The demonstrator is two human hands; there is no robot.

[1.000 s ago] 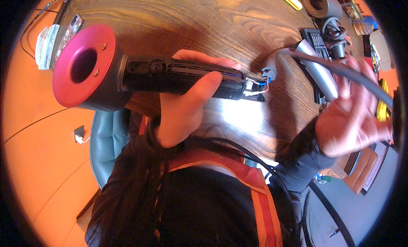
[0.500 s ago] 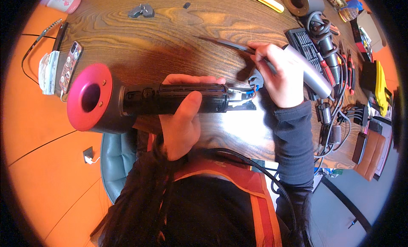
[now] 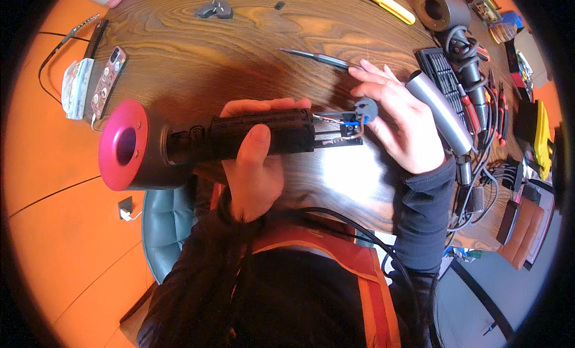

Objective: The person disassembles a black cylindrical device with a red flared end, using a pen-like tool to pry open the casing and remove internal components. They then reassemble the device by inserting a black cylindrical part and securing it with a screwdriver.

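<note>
My left hand [image 3: 254, 168] is wrapped around the black, opened handle of a hair dryer [image 3: 263, 132], thumb across its near side. The dryer's pink ring-shaped head [image 3: 123, 145] points left. At the handle's right end, a black frame with blue, brown and pale wires sticks out. My right hand [image 3: 401, 117] has a small round grey end cap [image 3: 365, 110], joined to the wires, between thumb and finger; the other fingers stretch away. A slim dark screwdriver [image 3: 320, 57] lies on the table, its rear end close to those fingertips.
Beside my right hand lies a silver tube [image 3: 442, 111], then a black bit case [image 3: 440, 75], red-handled pliers and coiled grey cables. A second, grey hair dryer [image 3: 440, 9] and a yellow-handled tool [image 3: 389, 3] are at the far right. A phone [image 3: 108, 81] rests at the left.
My right hand has let go of the screwdriver, and its fingers have opened out around the end cap. The cap and inner frame show more clearly. The dryer has tilted slightly.
</note>
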